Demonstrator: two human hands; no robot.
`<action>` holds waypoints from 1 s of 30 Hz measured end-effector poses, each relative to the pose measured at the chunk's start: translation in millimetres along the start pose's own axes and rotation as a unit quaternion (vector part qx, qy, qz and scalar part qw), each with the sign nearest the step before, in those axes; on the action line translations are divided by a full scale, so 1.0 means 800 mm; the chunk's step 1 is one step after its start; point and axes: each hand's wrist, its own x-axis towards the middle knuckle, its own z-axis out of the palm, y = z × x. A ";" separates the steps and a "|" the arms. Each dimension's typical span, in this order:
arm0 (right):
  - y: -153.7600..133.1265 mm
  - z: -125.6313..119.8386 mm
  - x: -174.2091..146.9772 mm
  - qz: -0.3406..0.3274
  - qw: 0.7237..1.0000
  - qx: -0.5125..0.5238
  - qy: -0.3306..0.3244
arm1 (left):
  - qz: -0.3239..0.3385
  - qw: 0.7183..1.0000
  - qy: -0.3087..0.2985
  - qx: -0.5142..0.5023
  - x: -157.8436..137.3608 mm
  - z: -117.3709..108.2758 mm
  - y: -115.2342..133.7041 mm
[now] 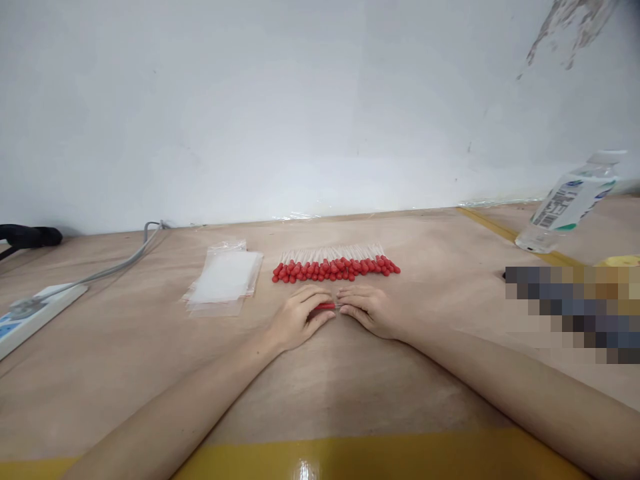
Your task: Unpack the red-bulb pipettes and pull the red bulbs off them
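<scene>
My left hand [305, 317] rests on the table with its fingers curled round a slim red piece [326, 306], most of which the hand hides. My right hand [370, 311] faces it, fingertips closed on the pale, thin end that sticks out of the red part. The exact kind of this piece cannot be made out. Just beyond both hands lies a row of white sticks with red bulb-shaped heads [333, 268], several layers deep, heads towards me. To the left of the row is a stack of clear zip bags [223, 277].
A power strip [45, 313] with a grey cable [115, 267] lies at the left, near a black object [35, 236]. On the right stand a water bottle [570, 200] and a blurred-out item [575, 313]. Yellow tape [310, 457] runs along the near table edge; a white wall rises behind.
</scene>
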 end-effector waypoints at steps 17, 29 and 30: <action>-0.008 -0.005 0.006 -0.011 0.999 0.011 -0.036 | 0.021 0.999 -0.014 0.039 0.005 0.011 -0.008; -0.005 0.001 -0.001 -0.111 0.988 -0.102 0.033 | 0.029 0.995 -0.096 0.022 0.005 -0.001 -0.002; -0.005 0.000 -0.001 -0.111 0.988 -0.105 0.029 | 0.029 0.995 -0.096 0.018 0.005 -0.001 -0.002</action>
